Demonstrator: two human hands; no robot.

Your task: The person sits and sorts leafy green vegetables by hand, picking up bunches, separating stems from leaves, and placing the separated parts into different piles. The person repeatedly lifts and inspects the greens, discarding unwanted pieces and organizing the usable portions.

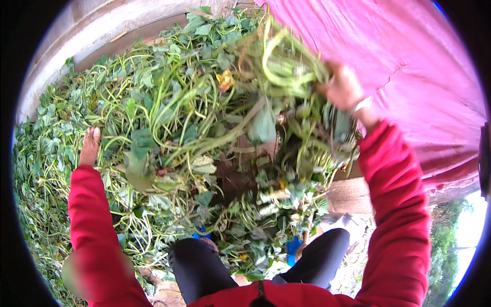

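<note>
My right hand (343,86), blurred, grips a bundle of leafy green vines (287,65) by its stems, lifted at the upper right of the heap. Long stems and leaves trail from the bundle towards the middle. My left hand (91,146) lies flat at the left side, over or on the heap of cut vines (126,92), with its fingers stretched out and nothing seen in them. The leaves look like those of sweet potato. Below the raised bundle, a dark brown gap (238,176) shows among the vines.
A pale wooden wall (92,34) curves behind the heap. Pink sheeting (383,57) hangs at the right, above a wooden beam (349,195). My knees (199,264) are bent at the heap's near edge, with blue footwear (293,249) among the leaves. Greenery (445,234) shows outside at the lower right.
</note>
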